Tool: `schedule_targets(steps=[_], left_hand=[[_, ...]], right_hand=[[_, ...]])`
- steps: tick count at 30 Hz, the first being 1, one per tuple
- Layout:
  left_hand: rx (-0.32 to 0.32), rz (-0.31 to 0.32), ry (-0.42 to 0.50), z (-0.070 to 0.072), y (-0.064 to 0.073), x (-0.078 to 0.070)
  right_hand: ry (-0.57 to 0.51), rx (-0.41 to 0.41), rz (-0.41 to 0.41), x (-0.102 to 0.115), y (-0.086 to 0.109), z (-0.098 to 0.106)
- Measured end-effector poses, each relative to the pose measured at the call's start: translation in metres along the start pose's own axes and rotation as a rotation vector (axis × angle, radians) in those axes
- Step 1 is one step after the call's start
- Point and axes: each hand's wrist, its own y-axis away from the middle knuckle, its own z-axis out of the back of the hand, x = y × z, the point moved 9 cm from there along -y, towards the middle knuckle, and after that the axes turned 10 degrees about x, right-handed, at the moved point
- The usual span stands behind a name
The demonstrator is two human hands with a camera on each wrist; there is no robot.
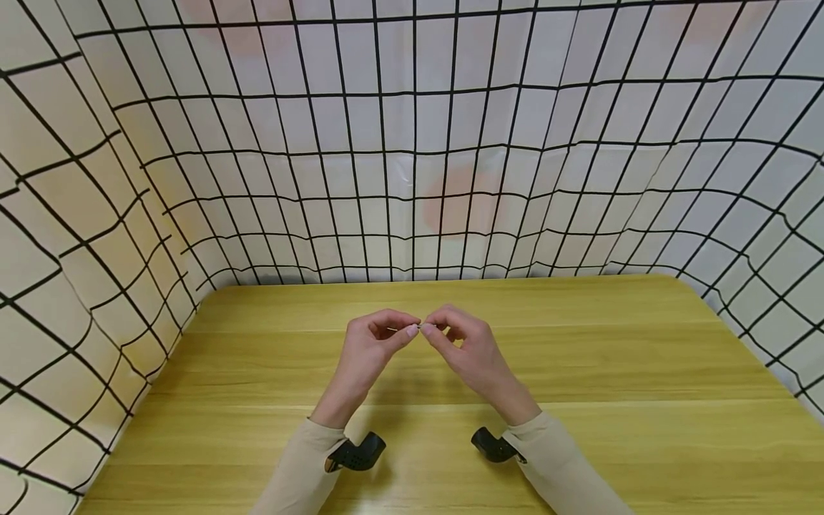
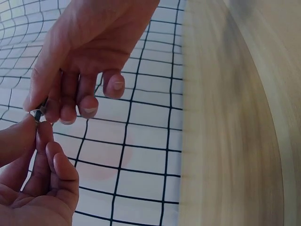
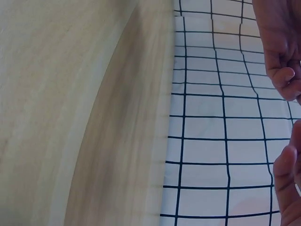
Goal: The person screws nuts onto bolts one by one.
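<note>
Both hands meet above the table, pinching a tiny metal bolt (image 2: 37, 117) that carries a silvery nut (image 2: 42, 109). With thumb and index finger my left hand (image 1: 368, 350) grips one end of the bolt, seen low in the left wrist view. My right hand (image 1: 472, 349) pinches around the nut, entering from the top of that view with its other fingers loosely bent. Fingertips cover much of both parts. In the right wrist view the two hands show only at the right edge, and the bolt is out of sight.
A wooden table (image 1: 412, 458) lies under the hands. White sheeting with a black grid (image 1: 412, 164) rises behind it and on both sides. Black wrist devices (image 1: 360, 454) sit at the inner side of each beige sleeve (image 1: 299, 465).
</note>
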Motion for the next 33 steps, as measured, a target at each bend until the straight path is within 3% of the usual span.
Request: schedule_targets(steps=[5, 12, 15, 21, 33], left_hand=[[0.005, -0.016, -0.017, 0.001, 0.0, 0.0], [-0.021, -0.013, -0.03, 0.004, -0.001, 0.001], [-0.015, -0.008, -0.026, 0.003, -0.001, 0.001], [-0.008, -0.01, -0.022, 0.003, -0.001, 0.001], [0.008, -0.007, -0.009, 0.0, -0.001, 0.002]], right_hand=[[-0.026, 0.015, -0.033, -0.001, 0.0, 0.001], [-0.012, 0.025, 0.099, 0.009, -0.003, 0.004], [0.009, 0.018, 0.119, 0.003, -0.003, 0.002], [0.035, 0.016, 0.062, -0.025, -0.001, -0.003], [-0.018, 0.031, -0.026, -0.039, 0.001, -0.006]])
